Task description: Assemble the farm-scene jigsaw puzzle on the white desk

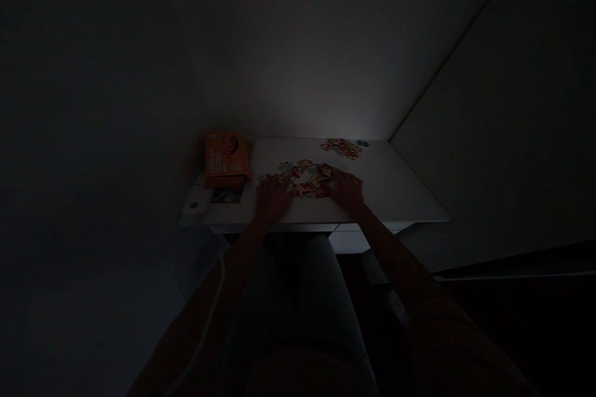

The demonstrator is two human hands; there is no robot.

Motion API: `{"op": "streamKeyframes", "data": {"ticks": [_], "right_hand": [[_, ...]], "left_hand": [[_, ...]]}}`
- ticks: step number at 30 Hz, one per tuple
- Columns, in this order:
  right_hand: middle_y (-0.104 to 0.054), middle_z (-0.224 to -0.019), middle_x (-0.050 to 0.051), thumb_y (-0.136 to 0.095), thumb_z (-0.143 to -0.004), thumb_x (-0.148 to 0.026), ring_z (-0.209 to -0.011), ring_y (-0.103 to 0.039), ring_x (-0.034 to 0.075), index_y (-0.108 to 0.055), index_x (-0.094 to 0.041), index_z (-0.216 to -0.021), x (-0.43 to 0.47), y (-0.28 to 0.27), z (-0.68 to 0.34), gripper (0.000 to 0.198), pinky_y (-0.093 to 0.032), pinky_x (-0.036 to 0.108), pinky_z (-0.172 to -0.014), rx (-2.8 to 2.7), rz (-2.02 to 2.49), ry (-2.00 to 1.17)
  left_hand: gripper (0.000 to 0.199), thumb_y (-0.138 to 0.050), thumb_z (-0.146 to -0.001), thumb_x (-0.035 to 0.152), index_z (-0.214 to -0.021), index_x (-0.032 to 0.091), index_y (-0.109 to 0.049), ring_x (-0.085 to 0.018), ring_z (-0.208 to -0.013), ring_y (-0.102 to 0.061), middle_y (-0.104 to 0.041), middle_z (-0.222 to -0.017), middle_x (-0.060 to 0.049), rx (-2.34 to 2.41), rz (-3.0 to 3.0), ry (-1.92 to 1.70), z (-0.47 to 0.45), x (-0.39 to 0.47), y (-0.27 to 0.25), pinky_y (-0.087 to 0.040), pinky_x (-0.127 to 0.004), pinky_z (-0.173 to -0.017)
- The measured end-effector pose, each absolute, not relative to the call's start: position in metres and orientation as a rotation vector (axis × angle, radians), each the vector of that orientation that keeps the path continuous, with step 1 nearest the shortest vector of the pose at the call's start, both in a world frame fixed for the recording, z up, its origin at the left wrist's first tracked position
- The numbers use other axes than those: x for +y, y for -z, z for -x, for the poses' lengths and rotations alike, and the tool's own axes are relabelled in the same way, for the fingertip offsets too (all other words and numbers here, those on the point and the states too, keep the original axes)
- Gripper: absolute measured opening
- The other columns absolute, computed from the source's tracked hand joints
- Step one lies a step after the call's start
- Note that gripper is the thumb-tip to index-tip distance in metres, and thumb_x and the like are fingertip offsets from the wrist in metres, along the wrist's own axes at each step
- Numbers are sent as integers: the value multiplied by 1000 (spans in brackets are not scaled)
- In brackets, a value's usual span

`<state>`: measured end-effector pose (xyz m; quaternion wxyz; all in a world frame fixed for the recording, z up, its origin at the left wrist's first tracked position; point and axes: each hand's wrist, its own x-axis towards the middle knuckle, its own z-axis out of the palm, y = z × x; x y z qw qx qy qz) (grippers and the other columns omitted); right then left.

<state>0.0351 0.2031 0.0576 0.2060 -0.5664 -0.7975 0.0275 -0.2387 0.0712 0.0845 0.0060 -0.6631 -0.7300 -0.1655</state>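
Note:
Colourful jigsaw puzzle pieces (305, 188) lie in a loose ring on the white desk (391, 189), close to its front edge. On the ring's left side rests my left hand (274, 200), its fingers stretched out over several pieces. My right hand (347, 191) reaches in from the right, fingers apart and their tips on or against pieces there. Both palms face down, so what lies under them is hidden. The dim light leaves the fingertips hard to make out.
Farther back lies a second heap of puzzle pieces (343, 148), near the wall (298, 74). An orange puzzle box (227, 158) stands at the left, with a dark picture card (228, 194) before it. A white object (196, 200) sits at the desk's left corner.

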Motion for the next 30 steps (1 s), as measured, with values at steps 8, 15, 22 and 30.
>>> {"op": "streamKeyframes", "data": {"ticks": [8,15,22,30], "right_hand": [[-51,-185,28,-52,-109,-89,-169,-43,49,-49,-14,-181,211,-58,-26,104,-30,65,-137,-2165,1821,-96],[-42,-189,32,-47,-109,-91,-172,-38,50,-38,-8,-186,211,-59,-25,113,-29,65,-139,-2182,1833,-77],[-48,-188,24,-49,-110,-84,-170,-44,47,-46,-20,-184,211,-59,-26,97,-33,67,-138,-2206,1742,-94],[-48,-188,23,-51,-109,-88,-169,-43,48,-47,-24,-184,213,-59,-28,99,-35,68,-138,-2192,1731,-118]], "left_hand": [[55,-39,-124,47,-171,36,-67,-37,-181,-34,-51,-189,-8,-2204,2214,449,241,77,-82,-35,-67,-140],[56,-48,-120,46,-172,29,-64,-37,-176,-43,-59,-183,-11,-2244,2130,571,238,77,-81,-38,-66,-138],[48,-44,-120,33,-160,21,-68,-34,-168,-55,-68,-171,-18,-2210,2125,603,238,80,-76,-40,-61,-137],[57,-52,-118,38,-170,16,-57,-38,-168,-53,-62,-175,-25,-2255,2122,525,235,77,-83,-39,-62,-138]]}}
